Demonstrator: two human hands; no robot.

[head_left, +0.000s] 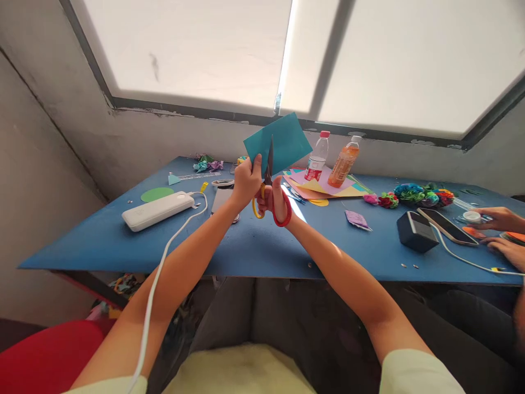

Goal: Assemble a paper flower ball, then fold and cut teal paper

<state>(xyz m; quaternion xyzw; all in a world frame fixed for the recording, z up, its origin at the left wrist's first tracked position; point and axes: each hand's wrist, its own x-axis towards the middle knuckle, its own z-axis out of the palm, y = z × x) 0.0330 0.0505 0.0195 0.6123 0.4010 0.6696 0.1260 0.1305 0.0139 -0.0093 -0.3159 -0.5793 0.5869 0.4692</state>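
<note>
My left hand pinches the lower left part of a teal sheet of paper, held up above the desk. In my right hand is a pair of scissors with one red and one yellow handle loop. My thumb is through the red loop, and my fingers are at the yellow one. The dark blades point up and overlap the front of the paper close to my left fingers. Whether they have cut into it I cannot tell.
A white power bank with a cable lies left, by a green paper disc. Coloured sheets bear two bottles. Right are paper flowers, a black box, a phone and another person's hands.
</note>
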